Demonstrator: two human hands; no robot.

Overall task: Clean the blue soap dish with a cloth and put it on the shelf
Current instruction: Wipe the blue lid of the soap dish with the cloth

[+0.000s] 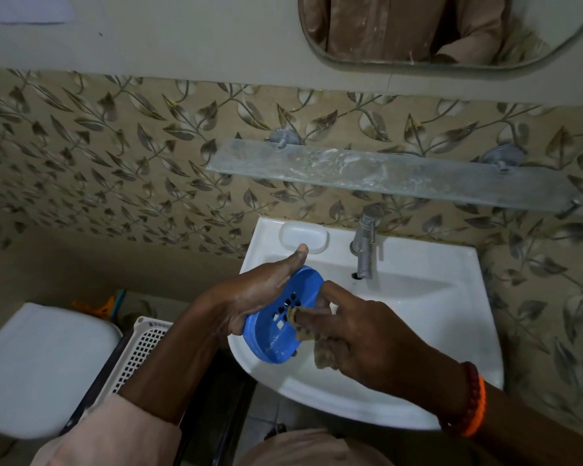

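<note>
The blue soap dish (pixel 276 327), oval with drain holes, is tilted over the left side of the white sink (pixel 418 297). My left hand (pixel 249 297) grips its left rim, thumb along the top edge. My right hand (pixel 360 334) holds a small brownish cloth (pixel 323 356), with a cloth-wrapped finger pressed inside the dish near the holes. White residue shows at the dish's lower rim. The glass shelf (pixel 384 173) hangs on the wall above the sink and carries nothing.
A metal tap (pixel 366 243) stands at the sink's back, with a moulded soap recess (pixel 303 237) to its left. A mirror (pixel 435 28) is above the shelf. A white toilet cistern lid (pixel 44 361) and a perforated white basket (pixel 138 351) lie at the left.
</note>
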